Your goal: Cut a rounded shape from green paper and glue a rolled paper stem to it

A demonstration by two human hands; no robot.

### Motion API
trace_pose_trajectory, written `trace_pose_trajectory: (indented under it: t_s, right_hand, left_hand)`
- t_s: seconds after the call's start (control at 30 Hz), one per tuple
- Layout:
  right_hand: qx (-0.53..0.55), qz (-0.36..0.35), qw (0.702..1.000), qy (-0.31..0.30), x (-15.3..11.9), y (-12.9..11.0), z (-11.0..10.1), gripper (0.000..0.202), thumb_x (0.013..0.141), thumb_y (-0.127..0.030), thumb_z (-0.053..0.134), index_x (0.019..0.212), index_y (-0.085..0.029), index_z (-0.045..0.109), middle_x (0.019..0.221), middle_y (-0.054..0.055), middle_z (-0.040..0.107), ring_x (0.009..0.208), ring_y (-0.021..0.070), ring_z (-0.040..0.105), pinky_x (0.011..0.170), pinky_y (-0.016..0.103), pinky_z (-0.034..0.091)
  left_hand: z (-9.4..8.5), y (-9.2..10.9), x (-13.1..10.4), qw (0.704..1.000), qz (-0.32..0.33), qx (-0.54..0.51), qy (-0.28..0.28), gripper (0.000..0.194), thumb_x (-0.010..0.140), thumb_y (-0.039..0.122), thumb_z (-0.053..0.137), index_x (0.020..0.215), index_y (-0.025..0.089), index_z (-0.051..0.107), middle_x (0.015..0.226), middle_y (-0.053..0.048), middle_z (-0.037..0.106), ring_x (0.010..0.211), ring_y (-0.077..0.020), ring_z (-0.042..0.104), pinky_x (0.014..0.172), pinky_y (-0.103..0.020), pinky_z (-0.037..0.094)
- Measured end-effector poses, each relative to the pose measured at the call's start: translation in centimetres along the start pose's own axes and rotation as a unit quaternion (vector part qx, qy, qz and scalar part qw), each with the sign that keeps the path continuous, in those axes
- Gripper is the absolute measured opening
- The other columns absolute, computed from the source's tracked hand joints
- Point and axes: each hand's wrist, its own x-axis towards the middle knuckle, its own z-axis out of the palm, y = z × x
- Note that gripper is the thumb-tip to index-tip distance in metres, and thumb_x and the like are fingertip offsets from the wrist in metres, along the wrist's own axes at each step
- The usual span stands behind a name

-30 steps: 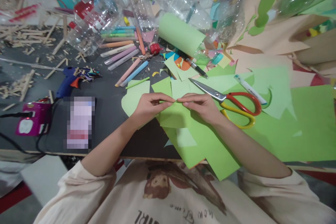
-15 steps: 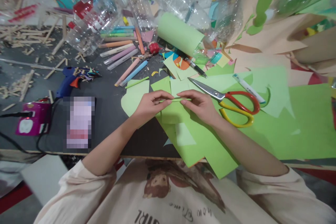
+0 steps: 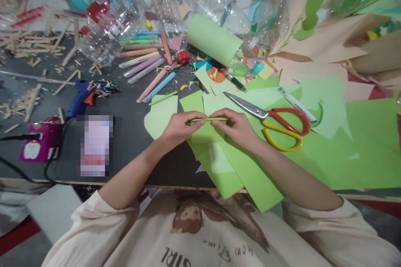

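Between my two hands is a piece of green paper [image 3: 208, 132], its upper edge curled into a thin roll [image 3: 209, 119]. My left hand [image 3: 180, 127] pinches the roll's left part between thumb and fingers. On its right part, my right hand [image 3: 237, 126] grips in the same way, and the fingertips of both hands nearly meet. Left of my left hand, a thin green paper tube [image 3: 163, 98] lies on a light green cut sheet [image 3: 159, 114]. Scissors [image 3: 266, 117] with red and yellow handles rest right of my right hand, on green paper.
Green sheets [image 3: 354, 146] spread over the right side. Markers [image 3: 145, 66], a pen [image 3: 234, 81] and a paper-wrapped bottle [image 3: 214, 39] lie behind my hands. To the left are a blue glue gun [image 3: 78, 98], wood sticks [image 3: 33, 102], a phone [image 3: 95, 146] and a purple power adapter [image 3: 40, 142].
My fingers have shifted a little along the roll, and more of its length shows between and beside them. My right hand's fingertips have moved slightly left. Both hands still hold the paper.
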Motion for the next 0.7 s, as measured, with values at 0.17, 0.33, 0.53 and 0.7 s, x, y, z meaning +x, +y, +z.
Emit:
trace_pose_trajectory:
  t_s: [0.17, 0.33, 0.53, 0.7]
  right_hand:
    - [0.01, -0.001, 1.0, -0.002, 0.07, -0.3, -0.16, 0.008, 0.082, -0.026, 0.065, 0.08, -0.02, 0.069, 0.079, 0.002, 0.072, 0.063, 0.0142, 0.059, 0.056, 0.026, 0.041]
    - [0.021, 0.01, 1.0, -0.002, 0.09, -0.4, -0.25, 0.011, 0.081, -0.029, 0.066, 0.077, -0.02, 0.069, 0.073, 0.001, 0.07, 0.056, 0.0118, 0.052, 0.052, 0.025, 0.038]
    - [0.031, 0.019, 0.999, -0.005, 0.04, -0.43, -0.24, 0.017, 0.081, -0.036, 0.068, 0.074, -0.02, 0.069, 0.069, 0.0, 0.068, 0.051, 0.0104, 0.047, 0.049, 0.025, 0.034]
    - [0.026, 0.026, 0.999, -0.007, 0.03, -0.46, -0.27, 0.022, 0.082, -0.041, 0.069, 0.073, -0.02, 0.068, 0.068, 0.0, 0.068, 0.051, 0.0106, 0.046, 0.049, 0.025, 0.035]
  left_hand:
    - [-0.02, -0.05, 0.04, 1.0, 0.007, 0.014, 0.005, 0.021, 0.084, 0.034, 0.063, 0.091, 0.02, 0.077, 0.089, -0.004, 0.078, 0.073, -0.0132, 0.066, 0.065, -0.019, 0.047]
    - [-0.2, -0.03, -0.09, 1.0, 0.019, 0.018, -0.003, 0.024, 0.086, 0.038, 0.061, 0.089, 0.019, 0.076, 0.082, -0.003, 0.076, 0.061, -0.0101, 0.059, 0.058, -0.019, 0.042]
    - [-0.36, -0.04, -0.12, 1.0, 0.013, 0.002, -0.002, 0.029, 0.085, 0.043, 0.061, 0.087, 0.018, 0.077, 0.078, -0.002, 0.075, 0.053, -0.0085, 0.049, 0.053, -0.02, 0.037]
    - [-0.46, -0.15, 0.01, 1.0, 0.006, -0.001, -0.007, 0.03, 0.084, 0.045, 0.062, 0.086, 0.019, 0.077, 0.077, -0.002, 0.075, 0.057, -0.0101, 0.053, 0.055, -0.02, 0.039]
